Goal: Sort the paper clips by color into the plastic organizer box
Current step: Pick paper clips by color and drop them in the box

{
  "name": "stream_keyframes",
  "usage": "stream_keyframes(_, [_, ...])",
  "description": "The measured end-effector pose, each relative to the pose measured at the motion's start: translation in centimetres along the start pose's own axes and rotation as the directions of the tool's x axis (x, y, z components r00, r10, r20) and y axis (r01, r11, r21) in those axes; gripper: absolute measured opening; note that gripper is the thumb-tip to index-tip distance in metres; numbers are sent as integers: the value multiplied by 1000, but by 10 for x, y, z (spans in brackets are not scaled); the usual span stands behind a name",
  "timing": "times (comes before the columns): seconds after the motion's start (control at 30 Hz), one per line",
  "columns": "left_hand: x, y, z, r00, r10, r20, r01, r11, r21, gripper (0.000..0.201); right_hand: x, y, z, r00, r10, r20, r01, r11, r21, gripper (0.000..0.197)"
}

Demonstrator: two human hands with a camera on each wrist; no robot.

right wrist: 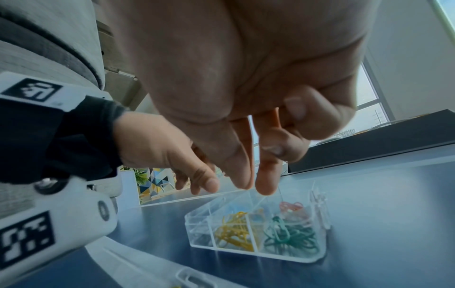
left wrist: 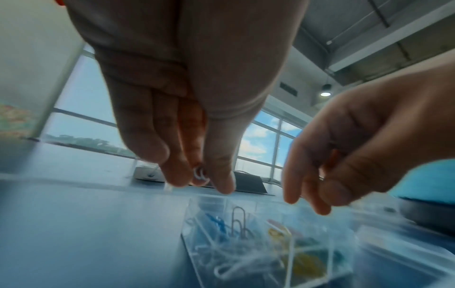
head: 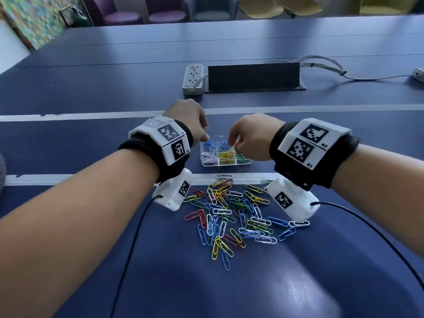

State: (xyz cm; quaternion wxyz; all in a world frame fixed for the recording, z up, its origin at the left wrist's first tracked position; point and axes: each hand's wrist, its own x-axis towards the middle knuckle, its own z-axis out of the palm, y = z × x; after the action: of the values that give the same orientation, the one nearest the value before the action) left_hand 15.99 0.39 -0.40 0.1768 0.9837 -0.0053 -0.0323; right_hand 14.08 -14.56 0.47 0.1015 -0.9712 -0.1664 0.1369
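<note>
Two hands hover over the clear plastic organizer box (head: pixel 226 162) on the blue table (head: pixel 91 88).

The left hand (head: pixel 187 115) pinches a white paper clip (left wrist: pixel 199 174) between thumb and fingertips above the box's left side, where blue and white clips lie in separate compartments. The right hand (head: pixel 249 136) hangs over the middle of the box, thumb and forefinger nearly together; whether it grips anything I cannot tell. Yellow clips (right wrist: pixel 234 231) and green clips (right wrist: pixel 289 237) fill neighbouring near compartments. The pile of mixed paper clips (head: pixel 236 214) lies loose on the table nearer the person, apart from the box.
</note>
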Motion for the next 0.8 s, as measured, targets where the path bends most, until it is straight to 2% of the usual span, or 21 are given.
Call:
stream_keyframes(0.13, [-18,4,6,973,193,124,-201,978,61,18,-2,2,3,1000,-6,9,6,1000,15,30])
stream_keyframes(0.27, [-22,3,12,952,272,144,-288,952,106,14,-14,-4,10,995,-89,55,89,996,-10,26])
stream_keyframes(0.4, [-23,2,12,941,303,151,-321,939,123,23,-22,-16,19,976,-190,110,201,975,-98,25])
stream_keyframes(0.5, [-21,0,13,950,273,153,-293,947,129,33,-14,-20,23,983,-163,88,175,972,-158,23])
stream_keyframes(0.7, [-22,-3,14,955,270,124,-285,951,124,17,-11,-22,29,987,-143,69,155,961,-228,12])
stream_keyframes(0.8, [-26,-4,17,945,290,150,-311,941,136,18,-15,-25,27,982,-170,76,184,952,-245,6])
